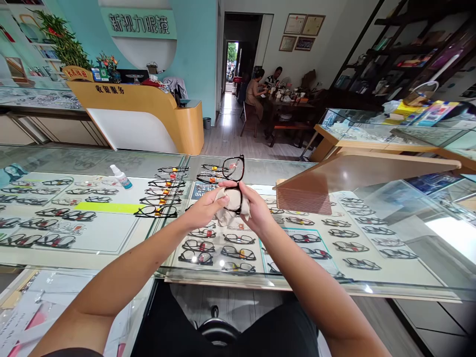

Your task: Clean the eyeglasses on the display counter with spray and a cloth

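Note:
I hold a pair of black-framed glasses (234, 171) above the glass counter (111, 163), standing on end with one lens up. A beige cleaning cloth (231, 202) is wrapped round the lower lens. My left hand (204, 208) pinches the cloth against that lens. My right hand (256, 208) grips the frame and the cloth from the right side. Both hands are closed and touch each other over the cloth.
Several rows of glasses (163, 196) lie in the showcase under the counter glass. A small spray bottle (121, 177) stands on the counter at left. A wooden stand (334, 181) rises at right. Two people (262, 89) sit at a table far back. An orange cashier desk (148, 114) stands behind.

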A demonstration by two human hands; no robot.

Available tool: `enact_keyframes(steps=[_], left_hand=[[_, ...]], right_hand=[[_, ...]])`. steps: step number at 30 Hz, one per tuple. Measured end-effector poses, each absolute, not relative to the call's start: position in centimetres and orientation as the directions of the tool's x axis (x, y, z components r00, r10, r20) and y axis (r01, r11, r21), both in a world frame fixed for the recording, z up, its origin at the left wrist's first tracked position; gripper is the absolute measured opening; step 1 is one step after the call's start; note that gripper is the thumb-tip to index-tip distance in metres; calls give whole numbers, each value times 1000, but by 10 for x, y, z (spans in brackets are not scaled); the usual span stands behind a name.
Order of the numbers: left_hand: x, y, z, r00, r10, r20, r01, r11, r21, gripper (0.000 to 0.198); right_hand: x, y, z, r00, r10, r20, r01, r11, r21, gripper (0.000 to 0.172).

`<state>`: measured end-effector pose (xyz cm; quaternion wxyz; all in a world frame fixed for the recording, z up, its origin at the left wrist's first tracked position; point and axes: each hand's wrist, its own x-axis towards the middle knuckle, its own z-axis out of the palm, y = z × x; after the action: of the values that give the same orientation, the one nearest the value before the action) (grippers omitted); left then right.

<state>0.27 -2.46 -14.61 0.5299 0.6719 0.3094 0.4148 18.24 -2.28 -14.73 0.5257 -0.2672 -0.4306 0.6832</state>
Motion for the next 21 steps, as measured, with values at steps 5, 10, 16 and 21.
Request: enact_keyframes(steps=[5, 10, 16, 21], left_hand=[[6, -27, -150, 435, 878, 198, -4, -218, 976, 68], [13, -29, -158, 266, 946, 188, -26, -188, 982, 72], [12, -30, -158, 254, 937, 239, 12, -250, 968, 71], [10, -28, -156, 388, 884, 261, 5, -285, 958, 62]], right_hand=[[180, -25, -149, -302, 950, 74, -485, -86, -870, 50], [175, -29, -157, -290, 940, 180, -428, 41, -903, 45], [176, -29, -149, -327, 936, 127, -461, -41, -886, 47], [181, -23, -146, -281, 957, 72, -459, -68, -886, 52]])
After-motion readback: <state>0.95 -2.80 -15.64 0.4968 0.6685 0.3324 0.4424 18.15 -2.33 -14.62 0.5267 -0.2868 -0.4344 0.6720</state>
